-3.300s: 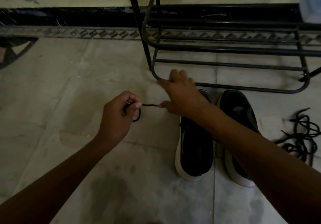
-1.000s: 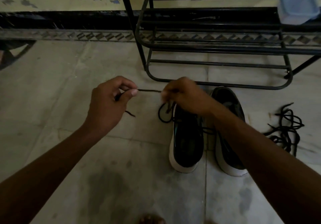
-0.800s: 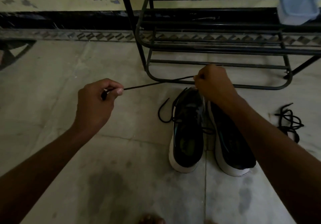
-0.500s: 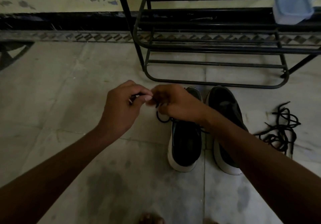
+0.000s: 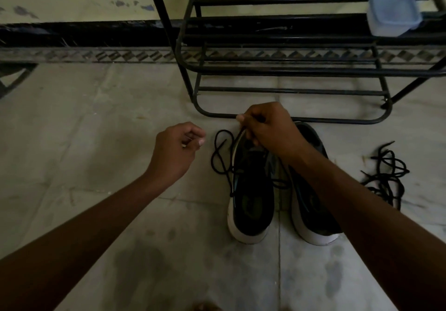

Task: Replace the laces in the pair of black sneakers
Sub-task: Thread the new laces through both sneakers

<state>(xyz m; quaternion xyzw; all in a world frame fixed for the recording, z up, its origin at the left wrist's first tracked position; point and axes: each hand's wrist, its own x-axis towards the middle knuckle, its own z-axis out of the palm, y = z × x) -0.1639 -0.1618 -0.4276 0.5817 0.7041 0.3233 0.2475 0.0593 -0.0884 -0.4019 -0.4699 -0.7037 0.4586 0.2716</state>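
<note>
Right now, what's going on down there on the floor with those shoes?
A person is lacing a pair of black sneakers on the floor. The right hand pinches a black lace at the far end of one sneaker, and the lace's slack loops on the floor beside it. The left hand hovers close by with fingers curled; whether it holds anything is unclear. The second sneaker stands alongside, a tangle of loose laces lies further right, and a metal rack stands behind.

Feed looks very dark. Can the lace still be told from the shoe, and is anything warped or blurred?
Head view: dim and underexposed; the lace reads clearly on the pale floor but vanishes against the black sneaker; the shoe rack bows with wide-angle distortion; no glare, edges only slightly soft.
</note>
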